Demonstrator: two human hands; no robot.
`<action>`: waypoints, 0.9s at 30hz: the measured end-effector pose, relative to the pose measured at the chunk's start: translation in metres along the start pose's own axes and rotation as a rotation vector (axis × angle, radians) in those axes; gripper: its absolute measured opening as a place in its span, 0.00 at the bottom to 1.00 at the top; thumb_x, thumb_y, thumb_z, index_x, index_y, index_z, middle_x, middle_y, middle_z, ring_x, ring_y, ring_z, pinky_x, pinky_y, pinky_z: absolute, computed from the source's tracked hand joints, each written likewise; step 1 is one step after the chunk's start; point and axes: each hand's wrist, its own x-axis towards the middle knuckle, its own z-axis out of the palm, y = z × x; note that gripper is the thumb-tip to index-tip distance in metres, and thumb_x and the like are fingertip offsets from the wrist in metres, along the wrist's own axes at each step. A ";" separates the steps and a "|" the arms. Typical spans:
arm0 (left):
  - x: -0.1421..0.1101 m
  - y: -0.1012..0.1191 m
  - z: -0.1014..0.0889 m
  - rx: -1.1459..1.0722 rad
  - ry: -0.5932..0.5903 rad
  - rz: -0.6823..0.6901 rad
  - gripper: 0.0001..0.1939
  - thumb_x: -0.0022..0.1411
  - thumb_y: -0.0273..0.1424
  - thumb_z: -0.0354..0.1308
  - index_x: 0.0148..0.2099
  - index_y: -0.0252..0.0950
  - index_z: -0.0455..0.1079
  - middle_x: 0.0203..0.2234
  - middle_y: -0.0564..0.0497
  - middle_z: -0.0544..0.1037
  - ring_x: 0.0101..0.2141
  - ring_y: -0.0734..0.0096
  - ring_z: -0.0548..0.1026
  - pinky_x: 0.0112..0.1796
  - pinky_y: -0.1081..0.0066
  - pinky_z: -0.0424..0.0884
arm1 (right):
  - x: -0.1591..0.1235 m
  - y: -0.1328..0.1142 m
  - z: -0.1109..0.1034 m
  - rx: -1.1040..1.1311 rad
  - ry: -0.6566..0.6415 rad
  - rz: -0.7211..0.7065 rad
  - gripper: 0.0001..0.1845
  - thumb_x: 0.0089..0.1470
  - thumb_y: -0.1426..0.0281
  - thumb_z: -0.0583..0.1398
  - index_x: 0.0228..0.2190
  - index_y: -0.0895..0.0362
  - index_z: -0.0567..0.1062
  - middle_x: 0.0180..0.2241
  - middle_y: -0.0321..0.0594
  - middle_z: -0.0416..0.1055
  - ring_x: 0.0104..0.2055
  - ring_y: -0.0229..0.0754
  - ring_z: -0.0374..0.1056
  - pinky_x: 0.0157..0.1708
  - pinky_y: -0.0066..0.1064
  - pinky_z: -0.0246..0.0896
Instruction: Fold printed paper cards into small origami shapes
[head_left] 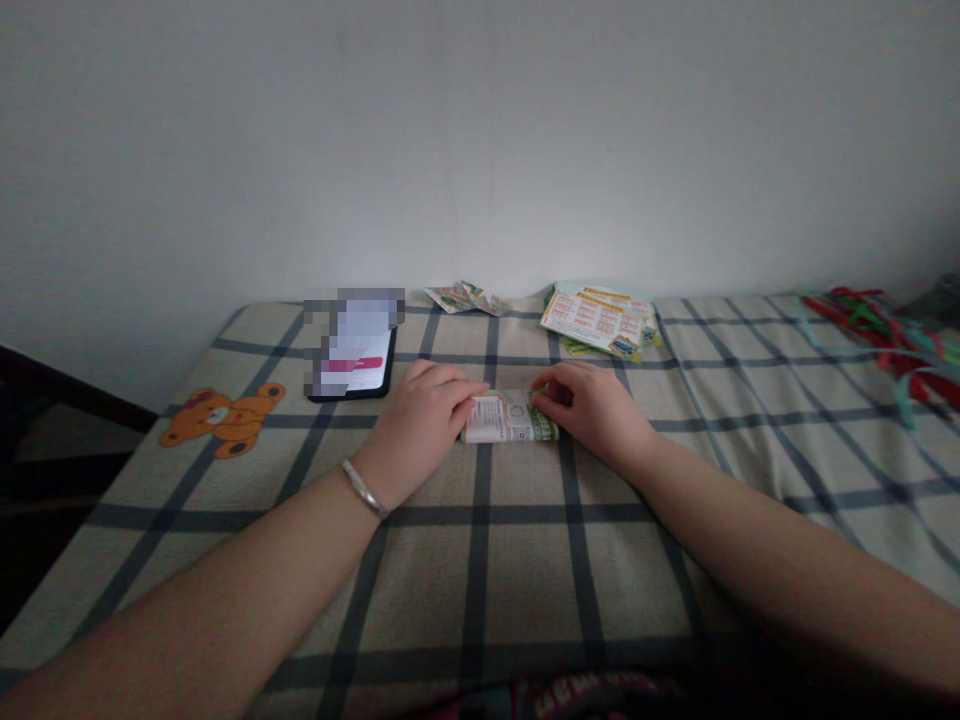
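Observation:
A small printed paper leaflet (504,418), white and green and folded into a narrow strip, lies on the checked tablecloth (435,590) in front of me. My left hand (427,415), with a silver bangle at the wrist, grips the leaflet's left end; its fingers are pressed together. At the other end, my right hand (589,408) pinches the upper right corner between thumb and forefinger. The undersides of both hands and part of the leaflet's edges are hidden.
A phone (356,345) with a lit screen leans left of centre. Crumpled printed paper (466,298) and a stack of printed leaflets (596,318) lie by the wall. A teddy bear picture (221,420) is at left; red and green ribbons (885,335) at right.

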 end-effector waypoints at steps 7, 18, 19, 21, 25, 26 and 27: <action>-0.001 0.000 0.001 0.004 0.028 0.016 0.12 0.64 0.28 0.56 0.47 0.38 0.76 0.41 0.47 0.76 0.44 0.60 0.67 0.47 0.59 0.67 | 0.001 -0.001 -0.001 -0.013 -0.017 -0.004 0.05 0.53 0.70 0.63 0.35 0.57 0.77 0.29 0.38 0.72 0.30 0.37 0.65 0.30 0.29 0.59; 0.003 0.002 -0.005 0.047 -0.100 0.125 0.12 0.62 0.23 0.56 0.45 0.37 0.76 0.38 0.48 0.76 0.41 0.61 0.69 0.44 0.61 0.68 | 0.001 0.000 -0.001 -0.045 -0.041 -0.047 0.05 0.56 0.71 0.62 0.35 0.56 0.78 0.32 0.40 0.72 0.33 0.39 0.66 0.33 0.31 0.60; 0.003 0.001 -0.005 0.057 -0.114 0.141 0.12 0.62 0.23 0.56 0.45 0.38 0.76 0.38 0.48 0.76 0.40 0.61 0.69 0.43 0.61 0.68 | 0.001 0.000 -0.001 -0.048 -0.046 -0.072 0.05 0.56 0.71 0.61 0.35 0.56 0.78 0.33 0.40 0.72 0.34 0.40 0.66 0.34 0.31 0.61; 0.004 0.001 -0.007 0.073 -0.136 0.164 0.12 0.63 0.23 0.56 0.45 0.39 0.76 0.37 0.49 0.76 0.40 0.62 0.70 0.43 0.62 0.67 | 0.001 0.000 0.000 -0.069 -0.056 -0.145 0.05 0.57 0.72 0.60 0.35 0.56 0.78 0.34 0.41 0.73 0.36 0.41 0.67 0.38 0.32 0.61; 0.003 0.002 -0.013 0.114 -0.161 0.175 0.12 0.64 0.25 0.55 0.46 0.43 0.75 0.39 0.51 0.78 0.42 0.61 0.71 0.43 0.62 0.65 | 0.001 0.000 0.000 -0.125 -0.107 -0.303 0.10 0.58 0.76 0.58 0.37 0.55 0.79 0.37 0.41 0.75 0.40 0.43 0.66 0.43 0.35 0.61; 0.003 0.002 -0.014 0.129 -0.167 0.177 0.12 0.65 0.26 0.55 0.46 0.44 0.75 0.39 0.52 0.78 0.43 0.61 0.71 0.42 0.61 0.65 | 0.001 0.001 -0.001 -0.130 -0.121 -0.326 0.11 0.58 0.77 0.58 0.37 0.55 0.79 0.37 0.41 0.75 0.40 0.43 0.66 0.43 0.34 0.61; 0.003 0.002 -0.016 0.143 -0.178 0.180 0.12 0.65 0.26 0.55 0.47 0.45 0.75 0.40 0.53 0.78 0.43 0.60 0.71 0.42 0.61 0.65 | 0.001 0.001 -0.001 -0.131 -0.131 -0.339 0.11 0.59 0.76 0.58 0.38 0.55 0.79 0.37 0.41 0.75 0.40 0.43 0.66 0.42 0.34 0.61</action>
